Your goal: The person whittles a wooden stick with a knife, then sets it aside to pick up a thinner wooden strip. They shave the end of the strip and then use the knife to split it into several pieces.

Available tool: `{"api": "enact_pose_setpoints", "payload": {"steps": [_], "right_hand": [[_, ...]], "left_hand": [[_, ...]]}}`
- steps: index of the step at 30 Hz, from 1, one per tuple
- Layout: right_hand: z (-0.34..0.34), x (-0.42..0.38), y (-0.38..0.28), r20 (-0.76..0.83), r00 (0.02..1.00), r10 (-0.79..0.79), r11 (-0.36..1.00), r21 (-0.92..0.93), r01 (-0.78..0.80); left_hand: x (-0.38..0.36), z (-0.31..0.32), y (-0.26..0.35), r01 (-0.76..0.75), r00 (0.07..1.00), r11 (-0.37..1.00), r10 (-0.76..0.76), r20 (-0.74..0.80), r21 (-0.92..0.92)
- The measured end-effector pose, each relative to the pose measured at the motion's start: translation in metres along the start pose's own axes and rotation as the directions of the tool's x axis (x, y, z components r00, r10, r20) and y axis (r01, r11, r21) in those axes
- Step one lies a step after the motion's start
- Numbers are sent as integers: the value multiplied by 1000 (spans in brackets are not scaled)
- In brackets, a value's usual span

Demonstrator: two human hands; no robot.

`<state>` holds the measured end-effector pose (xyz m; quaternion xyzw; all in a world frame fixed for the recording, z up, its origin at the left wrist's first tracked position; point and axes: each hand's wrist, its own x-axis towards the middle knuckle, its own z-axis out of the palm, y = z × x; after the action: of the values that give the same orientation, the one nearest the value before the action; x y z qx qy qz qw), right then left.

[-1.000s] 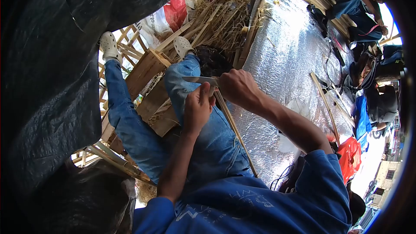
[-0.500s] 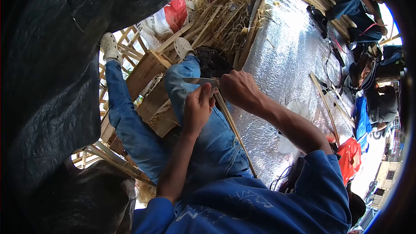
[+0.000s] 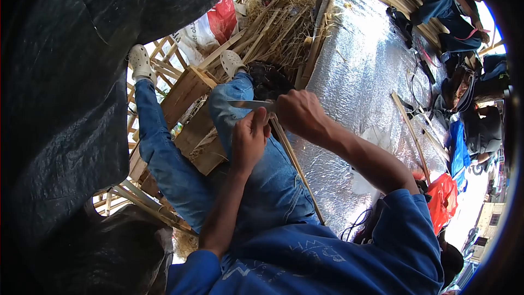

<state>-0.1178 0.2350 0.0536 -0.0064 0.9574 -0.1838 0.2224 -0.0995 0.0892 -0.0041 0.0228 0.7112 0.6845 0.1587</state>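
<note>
A knife (image 3: 248, 104) with a flat metal blade points left above my jeans-covered knee. My right hand (image 3: 299, 110) is closed in a fist round its handle end. Just left of it, my left hand (image 3: 252, 134) is closed, its thumb raised against the blade; what its fingers pinch is too hidden to make out. A long thin bamboo strip (image 3: 295, 161) runs from below my right hand down along my thigh.
Silver foil sheeting (image 3: 341, 84) covers the surface on the right, with a stick (image 3: 410, 134) on it. Split bamboo and straw (image 3: 278, 27) lie ahead. Another person (image 3: 450, 11) sits at the upper right. Dark tarp (image 3: 65, 93) hangs left; a wooden plank (image 3: 183, 95) lies near my legs.
The blade has tilted slightly to lie nearer level. Both hands stay close together in almost the same place.
</note>
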Motion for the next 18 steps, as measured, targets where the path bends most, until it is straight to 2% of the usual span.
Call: {"api": "enact_pose_setpoints", "payload": {"steps": [2,3,5,8,12,13,15,17,18], "right_hand": [[2,3,6,-168,972,-163,983,-107,146],[0,1,3,-168,972,-165,983,-107,148],[-5,-5,-4,-42,999,-31,999,-14,30],[4,-11,1,-4,995,-98,991,87,98],[1,-3,2,34,994,-100,992,85,97],[1,0,1,55,997,-47,997,62,44],[-1,2,1,69,998,8,999,38,-10],[-2,0,1,-123,984,-131,987,-108,118],[0,1,3,-125,984,-130,987,-110,117]], "left_hand": [[-1,0,1,41,999,998,-41,9,-43],[-1,0,1,50,999,997,-49,16,-61],[-2,1,2,55,998,995,-54,24,-77],[-7,1,1,-28,999,988,34,37,-154],[-4,0,-3,-31,999,997,32,26,-69],[-3,-1,-4,-39,999,999,40,23,-14],[-3,0,-1,-10,1000,999,11,21,-31],[-3,1,-1,26,999,998,-25,19,-50],[-1,0,-3,23,1000,998,-22,19,-57]]}}
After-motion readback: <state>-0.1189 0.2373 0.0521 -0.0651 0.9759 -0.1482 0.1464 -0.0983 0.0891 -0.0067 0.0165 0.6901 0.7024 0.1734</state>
